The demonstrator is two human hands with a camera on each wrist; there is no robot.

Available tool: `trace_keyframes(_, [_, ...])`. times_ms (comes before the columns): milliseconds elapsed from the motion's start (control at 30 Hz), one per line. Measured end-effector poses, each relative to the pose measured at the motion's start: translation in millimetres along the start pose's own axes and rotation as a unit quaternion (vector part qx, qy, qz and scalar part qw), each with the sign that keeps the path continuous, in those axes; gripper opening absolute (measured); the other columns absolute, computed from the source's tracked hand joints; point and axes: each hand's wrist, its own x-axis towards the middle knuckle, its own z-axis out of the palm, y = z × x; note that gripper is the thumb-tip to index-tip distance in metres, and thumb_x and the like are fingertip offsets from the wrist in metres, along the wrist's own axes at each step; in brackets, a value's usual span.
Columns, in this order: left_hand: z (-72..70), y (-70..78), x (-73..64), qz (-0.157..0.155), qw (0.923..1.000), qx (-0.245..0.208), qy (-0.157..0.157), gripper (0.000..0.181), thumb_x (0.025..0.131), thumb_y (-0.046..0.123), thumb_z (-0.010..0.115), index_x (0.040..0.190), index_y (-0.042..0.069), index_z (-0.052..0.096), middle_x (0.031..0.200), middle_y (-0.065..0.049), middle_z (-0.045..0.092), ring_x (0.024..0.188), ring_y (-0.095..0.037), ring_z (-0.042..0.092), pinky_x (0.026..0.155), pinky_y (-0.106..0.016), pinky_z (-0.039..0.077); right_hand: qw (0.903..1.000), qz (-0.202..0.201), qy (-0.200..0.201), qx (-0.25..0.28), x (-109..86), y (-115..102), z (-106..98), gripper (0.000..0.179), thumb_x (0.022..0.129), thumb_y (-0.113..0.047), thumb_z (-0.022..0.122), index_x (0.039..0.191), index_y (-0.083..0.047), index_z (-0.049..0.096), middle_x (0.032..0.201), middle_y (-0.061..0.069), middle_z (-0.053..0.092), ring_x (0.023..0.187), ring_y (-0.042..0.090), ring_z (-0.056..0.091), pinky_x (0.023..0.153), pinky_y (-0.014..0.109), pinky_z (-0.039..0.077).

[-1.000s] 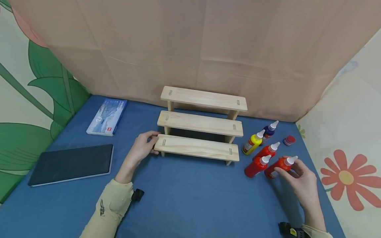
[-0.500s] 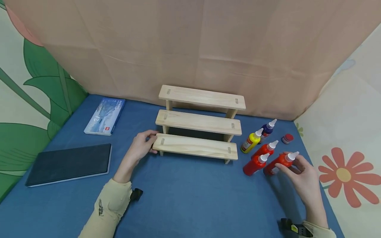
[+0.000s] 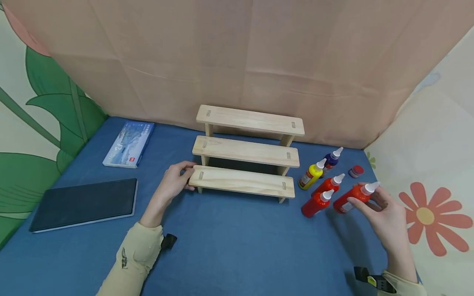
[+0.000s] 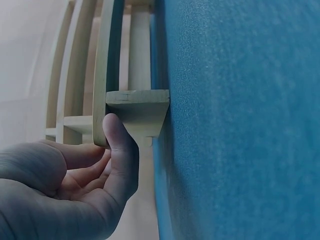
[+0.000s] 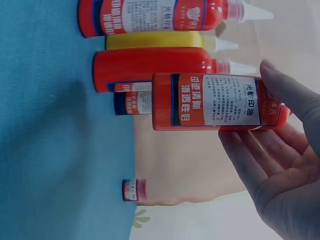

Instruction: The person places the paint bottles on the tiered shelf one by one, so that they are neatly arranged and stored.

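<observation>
My left hand (image 3: 175,181) pinches the left end of the lowest board of a three-step wooden display shelf (image 3: 244,151). In the left wrist view the thumb (image 4: 116,132) lies at the board's end, beside the shelf leg (image 4: 142,102). My right hand (image 3: 386,218) grips a red ink bottle (image 3: 349,200) with a white nozzle, tilted in the head view. It hangs off the table in the right wrist view, its label (image 5: 225,99) towards the camera. Two more red bottles (image 3: 314,205), a yellow bottle (image 3: 310,177) and a dark blue bottle (image 3: 329,164) stand right of the shelf.
A small red-capped jar (image 3: 356,171) stands behind the bottles, near the table's right edge. At the left lie a blue-and-white box (image 3: 128,144) and a dark tablet (image 3: 85,203). A tan cloth (image 3: 222,53) hangs behind the blue-covered table (image 3: 229,242).
My right hand has lifted the red ink bottle off the table and moved it to the right, away from the other bottles. The left hand stays at the shelf. The head view shifts slightly.
</observation>
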Motion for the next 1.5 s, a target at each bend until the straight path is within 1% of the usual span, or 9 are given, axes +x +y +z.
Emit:
trace_keyframes(267, [-0.9,-0.5,0.7,0.002,1.0,0.004,0.001,0.039,0.115,0.004,0.047,0.149,-0.015,0.051,0.13,-0.034,0.055,0.086,-0.032,0.073,0.069,-0.039,0.067,0.9999,-0.001,0.012,0.001,0.3,-10,-5,0.056,0.097,-0.021,0.084,0.144,-0.001,0.063,0.133,0.023,0.066,0.105,-0.011,0.052,0.079,0.0,0.048])
trace_keyframes(367, [-0.8,-0.9,1.3,0.001,1.0,0.004,0.001,0.04,0.115,0.005,0.047,0.149,-0.015,0.051,0.13,-0.034,0.056,0.086,-0.031,0.072,0.069,-0.038,0.067,0.9998,-0.003,0.017,0.001,0.1,-13,-7,0.056,0.097,-0.02,0.084,0.145,-0.001,0.063,0.131,0.02,0.068,0.105,-0.013,0.052,0.079,0.0,0.048])
trace_keyframes(633, [-0.4,-2.1,1.6,0.002,1.0,0.006,0.001,0.039,0.115,0.005,0.048,0.149,-0.015,0.052,0.129,-0.033,0.056,0.083,-0.029,0.071,0.068,-0.037,0.067,0.9997,-0.003,0.024,0.002,1.6,-18,-12,0.055,0.096,-0.019,0.086,0.143,-0.001,0.064,0.121,-0.009,0.067,0.104,-0.013,0.054,0.079,0.0,0.048])
trace_keyframes(833, [-0.4,-2.4,1.6,0.004,1.0,0.001,0.001,0.04,0.115,0.005,0.048,0.149,-0.015,0.052,0.128,-0.033,0.055,0.087,-0.031,0.07,0.068,-0.037,0.067,0.9996,-0.003,0.027,0.012,2.8,-22,-13,0.056,0.095,-0.019,0.085,0.144,-0.001,0.064,0.119,-0.018,0.064,0.105,-0.011,0.056,0.079,0.001,0.048])
trace_keyframes(1000, [-0.4,-2.2,1.3,0.004,1.0,-0.005,0.0,0.04,0.115,0.006,0.047,0.149,-0.015,0.051,0.128,-0.033,0.055,0.088,-0.032,0.07,0.068,-0.037,0.067,0.9995,-0.008,0.027,0.015,4.3,-25,-13,0.056,0.095,-0.019,0.086,0.143,-0.001,0.064,0.119,-0.018,0.065,0.105,-0.01,0.057,0.08,0.001,0.049])
trace_keyframes(1233, [0.3,-2.1,0.8,0.003,1.0,-0.007,-0.001,0.04,0.115,0.006,0.047,0.149,-0.015,0.051,0.128,-0.033,0.054,0.089,-0.034,0.07,0.068,-0.038,0.067,0.9994,-0.004,0.031,0.018,6.0,-30,-14,0.056,0.095,-0.02,0.086,0.144,-0.003,0.065,0.127,0.004,0.071,0.105,-0.009,0.057,0.08,0.002,0.049])
trace_keyframes(1300, [0.3,-1.8,0.7,0.003,1.0,-0.007,-0.001,0.04,0.115,0.006,0.047,0.149,-0.015,0.051,0.127,-0.033,0.054,0.092,-0.037,0.069,0.068,-0.038,0.067,0.9992,-0.005,0.033,0.021,6.8,-33,-14,0.056,0.095,-0.02,0.087,0.143,-0.004,0.066,0.127,0.003,0.071,0.105,-0.009,0.058,0.079,0.002,0.05])
trace_keyframes(1367, [0.1,-1.4,0.6,0.003,1.0,-0.006,0.001,0.04,0.115,0.005,0.047,0.149,-0.015,0.051,0.126,-0.033,0.054,0.096,-0.04,0.068,0.069,-0.038,0.067,0.9991,-0.004,0.036,0.024,8.4,-36,-15,0.055,0.095,-0.021,0.087,0.143,-0.005,0.066,0.124,-0.005,0.071,0.105,-0.009,0.059,0.079,0.002,0.05])
trace_keyframes(1500, [0.2,-0.8,0.5,0.003,1.0,-0.008,0.0,0.04,0.115,0.005,0.046,0.149,-0.015,0.052,0.126,-0.032,0.054,0.102,-0.044,0.067,0.069,-0.038,0.067,0.9985,-0.001,0.045,0.03,11.9,-42,-18,0.055,0.094,-0.022,0.087,0.144,-0.006,0.067,0.122,-0.011,0.072,0.103,-0.011,0.06,0.08,0.003,0.051])
